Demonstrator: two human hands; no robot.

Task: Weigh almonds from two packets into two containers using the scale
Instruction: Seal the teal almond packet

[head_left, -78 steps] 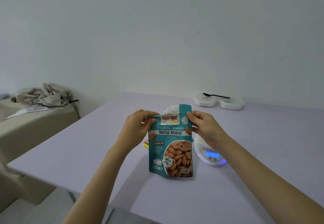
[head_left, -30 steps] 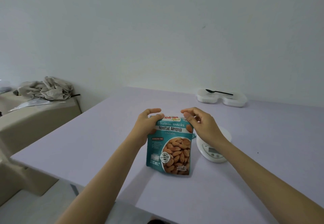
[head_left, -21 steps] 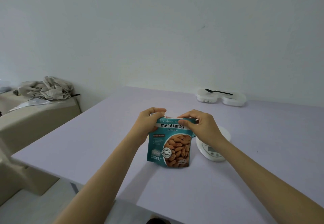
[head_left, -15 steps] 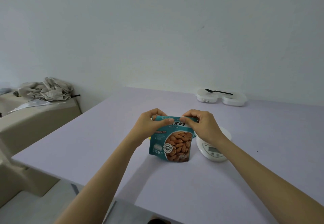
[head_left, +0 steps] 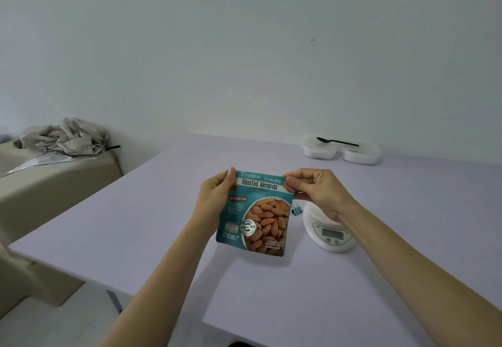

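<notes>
Over the near middle of the pale lilac tabletop [head_left: 152,240], a teal foil packet of roasted almonds [head_left: 256,212] stands upright with its printed face toward the camera; whether its bottom edge touches the surface cannot be told. The left hand [head_left: 214,200] grips the packet's upper left corner, thumb on the front and fingers behind. The right hand [head_left: 319,191] pinches the upper right corner between thumb and curled fingers. Just right of the packet, partly behind the right wrist, a round white kitchen scale [head_left: 330,235] sits on the tabletop, its grey display on the near side. Small teal binder clips [head_left: 296,210] lie between packet and scale. Near the far edge, two white plastic containers [head_left: 317,152] stand side by side, and a black plastic spoon [head_left: 336,142] lies across their tops. Well apart on the left, a crumpled grey cloth [head_left: 68,137] rests on a beige piece of furniture [head_left: 54,189].
</notes>
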